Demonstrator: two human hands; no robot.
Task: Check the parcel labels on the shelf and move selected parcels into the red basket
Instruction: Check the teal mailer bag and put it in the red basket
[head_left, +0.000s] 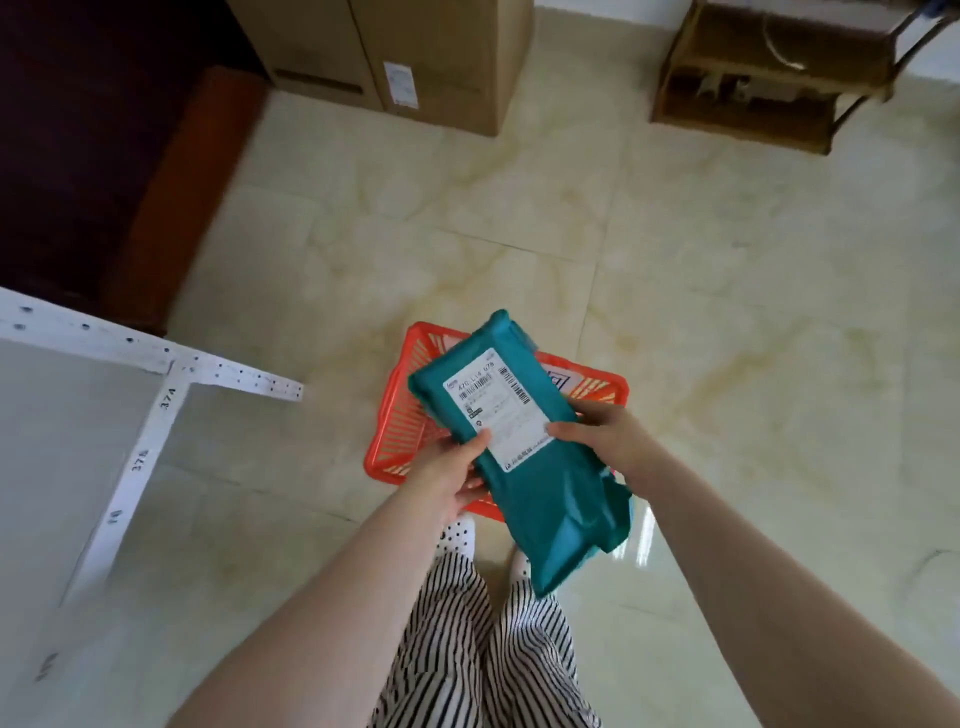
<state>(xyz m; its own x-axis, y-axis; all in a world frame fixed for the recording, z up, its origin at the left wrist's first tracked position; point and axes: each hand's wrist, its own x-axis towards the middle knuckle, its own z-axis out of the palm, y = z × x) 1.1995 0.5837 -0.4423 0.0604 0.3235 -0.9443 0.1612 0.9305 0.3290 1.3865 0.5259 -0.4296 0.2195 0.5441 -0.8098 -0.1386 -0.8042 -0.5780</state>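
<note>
Above the red basket (397, 415), both hands hold a teal parcel (524, 467) by its long edges; the left hand (452, 473) grips the left edge with its thumb laid on the upper face and the fingers curled underneath, while the right hand (602, 436) clamps the right edge, its thumb pressing on the corner of the white label (493, 410); the label faces up, printed with barcodes and digits too blurred to read in full; the parcel is tilted, its far end over the basket and its crumpled near end towards the person's striped trousers (483, 644); the basket sits on the pale marble-patterned floor (727, 312), with another labelled item partly visible inside it behind the parcel; to the left stands a white metal shelf (156, 415) with handwritten numbers on its frame; further off are cardboard boxes (415, 57) and a wooden rack (769, 73).
</note>
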